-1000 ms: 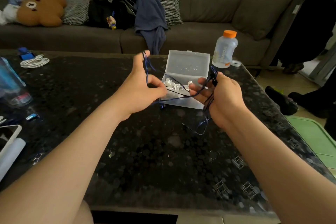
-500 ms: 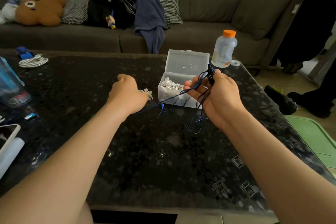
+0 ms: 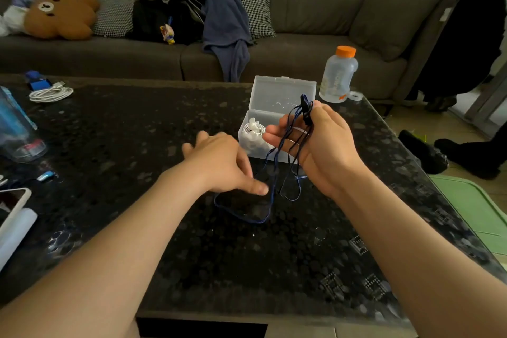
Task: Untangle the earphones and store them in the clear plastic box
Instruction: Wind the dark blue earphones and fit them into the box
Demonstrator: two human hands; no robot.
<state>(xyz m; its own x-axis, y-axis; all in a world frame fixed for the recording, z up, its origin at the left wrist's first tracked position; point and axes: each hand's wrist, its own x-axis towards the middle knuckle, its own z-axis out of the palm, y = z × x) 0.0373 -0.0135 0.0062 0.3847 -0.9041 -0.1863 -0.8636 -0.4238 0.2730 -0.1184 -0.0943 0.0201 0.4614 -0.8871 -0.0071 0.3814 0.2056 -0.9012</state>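
While right hand (image 3: pixel 326 145) keeps gripping blue earphones (image 3: pixel 305 108), left hand (image 3: pixel 219 162) has let go, fingers now spread.

A home living rm: grey sofa (image 3: pixel 301 22) w/ cushions, clothes & teddy bear (image 3: pixel 59 15) behind dark coffee table (image 3: pixel 137 132).
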